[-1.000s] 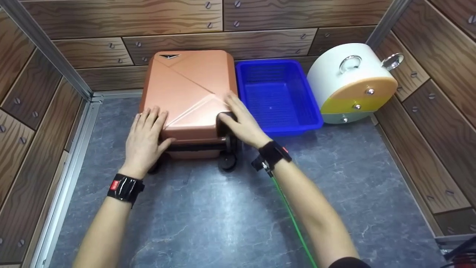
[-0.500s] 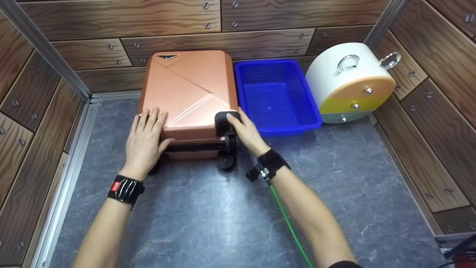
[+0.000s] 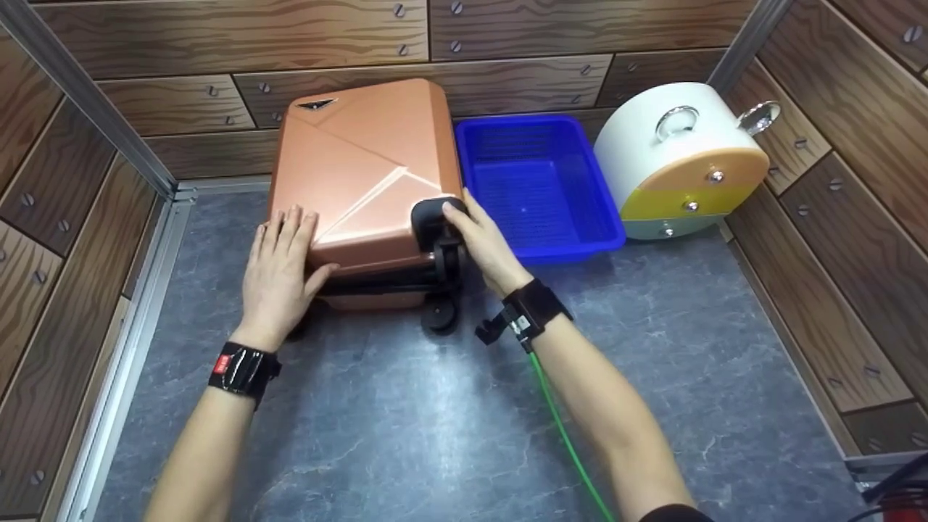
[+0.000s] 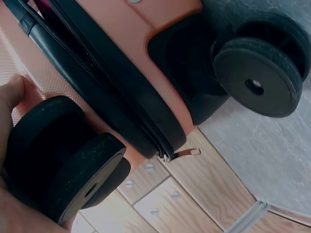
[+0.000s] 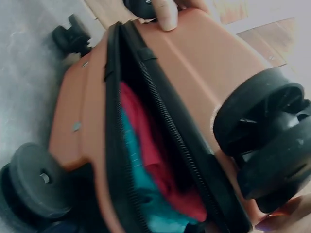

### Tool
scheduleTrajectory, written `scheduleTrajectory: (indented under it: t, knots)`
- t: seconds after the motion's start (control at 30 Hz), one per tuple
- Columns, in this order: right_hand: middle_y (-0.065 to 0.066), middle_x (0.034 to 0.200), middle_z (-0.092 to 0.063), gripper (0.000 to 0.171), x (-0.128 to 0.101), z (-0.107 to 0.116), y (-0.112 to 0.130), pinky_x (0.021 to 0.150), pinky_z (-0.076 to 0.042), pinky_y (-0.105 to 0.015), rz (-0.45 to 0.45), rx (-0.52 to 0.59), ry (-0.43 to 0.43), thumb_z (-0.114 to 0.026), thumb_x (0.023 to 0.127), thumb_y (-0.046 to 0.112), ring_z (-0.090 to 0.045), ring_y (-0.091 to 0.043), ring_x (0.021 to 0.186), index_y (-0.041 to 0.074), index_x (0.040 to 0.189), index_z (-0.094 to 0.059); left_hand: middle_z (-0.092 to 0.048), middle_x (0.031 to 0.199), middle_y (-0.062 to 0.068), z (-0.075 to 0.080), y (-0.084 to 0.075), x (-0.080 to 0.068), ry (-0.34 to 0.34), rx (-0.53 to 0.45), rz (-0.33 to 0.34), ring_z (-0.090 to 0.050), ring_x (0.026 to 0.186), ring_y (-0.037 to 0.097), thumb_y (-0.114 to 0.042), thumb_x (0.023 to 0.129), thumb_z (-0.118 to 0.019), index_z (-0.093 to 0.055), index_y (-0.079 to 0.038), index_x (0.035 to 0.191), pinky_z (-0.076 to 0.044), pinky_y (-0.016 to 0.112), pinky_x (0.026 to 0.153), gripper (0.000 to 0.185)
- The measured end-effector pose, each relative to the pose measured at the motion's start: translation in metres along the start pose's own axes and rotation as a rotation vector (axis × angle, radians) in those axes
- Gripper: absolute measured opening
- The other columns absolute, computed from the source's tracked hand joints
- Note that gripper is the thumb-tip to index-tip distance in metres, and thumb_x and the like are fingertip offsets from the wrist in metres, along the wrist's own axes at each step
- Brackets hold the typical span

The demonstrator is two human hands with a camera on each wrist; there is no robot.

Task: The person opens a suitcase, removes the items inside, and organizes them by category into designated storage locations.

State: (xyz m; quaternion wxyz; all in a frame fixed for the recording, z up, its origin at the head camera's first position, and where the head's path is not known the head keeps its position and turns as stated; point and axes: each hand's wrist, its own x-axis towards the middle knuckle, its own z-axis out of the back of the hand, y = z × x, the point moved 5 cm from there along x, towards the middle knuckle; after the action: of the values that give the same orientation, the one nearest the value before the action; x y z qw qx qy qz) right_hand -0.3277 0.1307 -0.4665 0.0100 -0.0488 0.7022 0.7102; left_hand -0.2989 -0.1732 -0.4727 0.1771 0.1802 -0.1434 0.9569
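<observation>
Seemingly needing fuller opening, the suitcase (image 3: 362, 159) is gaping, right hand (image 3: 487, 246) gripping four-o'clock corner, straight-fingered left hand (image 3: 275, 279) touching seven.

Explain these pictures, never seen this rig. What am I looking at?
There's no robot here: a person works with two bare hands and wears three cameras. The wide picture comes from the head, looking forward and down. The two close-ups come from the wrists, one beside each hand.

On the grey marbled surface lies a copper-coloured suitcase, with a blue basket to its right and a white, rounded drawer cabinet beyond that.

The left hand rests on the suitcase's near left corner. The right hand grips the near right corner by a black wheel. The top half is tilted up; through the unzipped gap, the right wrist view shows what looks like red cloth and teal cloth.
</observation>
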Motion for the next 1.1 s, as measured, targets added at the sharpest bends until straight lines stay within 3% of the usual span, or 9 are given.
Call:
scheduleTrajectory:
  t: [0.23, 0.37, 0.47, 0.6, 0.8, 0.93, 1.0, 1.1]
  knots:
    - [-0.005, 0.168, -0.025, 0.067, -0.008, -0.005, 0.037, 0.123, -0.019, -0.035, 0.091, 0.134, 0.075, -0.045, 0.108, 0.044, -0.023, -0.017, 0.153, 0.006, 0.161, -0.029, -0.008, 0.170, 0.017, 0.004, -0.006, -0.008, -0.094, -0.007, -0.049, -0.009, 0.156, 0.033, -0.046, 0.095, -0.069, -0.015, -0.007, 0.164, -0.007, 0.048, 0.125, 0.096]
    - [-0.006, 0.169, -0.020, 0.065, -0.017, -0.010, 0.062, 0.122, -0.024, -0.044, 0.124, 0.232, 0.135, -0.040, 0.109, 0.044, -0.026, -0.027, 0.152, 0.012, 0.163, -0.024, -0.006, 0.170, 0.019, 0.002, -0.017, -0.012, -0.209, 0.024, -0.079, -0.005, 0.156, 0.037, -0.053, 0.082, -0.081, -0.010, -0.003, 0.163, -0.005, 0.051, 0.125, 0.119]
    - [-0.007, 0.169, -0.021, 0.064, -0.024, -0.017, 0.077, 0.121, -0.025, -0.046, 0.140, 0.297, 0.172, -0.040, 0.108, 0.042, -0.025, -0.031, 0.152, 0.015, 0.164, -0.024, -0.008, 0.169, 0.022, 0.000, -0.022, -0.014, -0.321, 0.050, -0.059, -0.005, 0.155, 0.041, -0.052, 0.073, -0.089, -0.007, -0.004, 0.163, -0.005, 0.056, 0.124, 0.131]
    - [-0.005, 0.169, -0.022, 0.061, -0.029, -0.026, 0.087, 0.122, -0.023, -0.045, 0.174, 0.328, 0.213, -0.040, 0.109, 0.036, -0.020, -0.028, 0.154, 0.016, 0.164, -0.024, -0.009, 0.168, 0.023, 0.000, -0.021, -0.014, -0.398, 0.060, -0.002, -0.004, 0.154, 0.043, -0.038, 0.069, -0.095, -0.006, -0.004, 0.162, -0.003, 0.059, 0.123, 0.133]
    - [-0.008, 0.170, -0.019, 0.061, -0.032, -0.033, 0.088, 0.122, -0.024, -0.044, 0.285, 0.280, 0.252, -0.043, 0.108, 0.026, -0.020, -0.022, 0.154, 0.012, 0.164, -0.023, -0.021, 0.165, 0.022, 0.012, -0.012, -0.015, -0.431, -0.034, 0.043, -0.014, 0.153, 0.042, -0.015, 0.065, -0.097, -0.019, 0.000, 0.160, -0.007, 0.054, 0.124, 0.124]
    - [-0.011, 0.166, -0.028, 0.058, -0.027, -0.030, 0.068, 0.119, -0.029, -0.032, 0.351, 0.046, 0.214, -0.047, 0.108, 0.021, -0.030, -0.022, 0.150, 0.006, 0.161, -0.029, -0.028, 0.162, 0.022, 0.024, -0.001, -0.015, -0.456, -0.121, 0.079, -0.021, 0.151, 0.041, -0.012, 0.066, -0.096, -0.021, -0.002, 0.160, -0.012, 0.051, 0.124, 0.121]
    - [-0.010, 0.161, -0.039, 0.053, -0.026, -0.027, 0.049, 0.117, -0.032, -0.030, 0.363, -0.188, 0.206, -0.049, 0.108, 0.022, -0.038, -0.020, 0.146, 0.004, 0.157, -0.038, -0.030, 0.161, 0.022, 0.029, 0.005, -0.015, -0.480, -0.163, 0.103, -0.023, 0.150, 0.041, -0.013, 0.068, -0.094, -0.022, -0.002, 0.160, -0.014, 0.050, 0.124, 0.118]
    - [-0.010, 0.143, -0.061, 0.040, -0.027, -0.024, 0.016, 0.109, -0.044, -0.034, 0.417, -0.630, 0.245, -0.054, 0.107, 0.023, -0.055, -0.020, 0.133, 0.004, 0.141, -0.060, -0.032, 0.160, 0.022, 0.036, 0.015, -0.017, -0.533, -0.234, 0.149, -0.027, 0.149, 0.037, -0.020, 0.073, -0.092, -0.022, -0.002, 0.161, -0.018, 0.047, 0.123, 0.114]
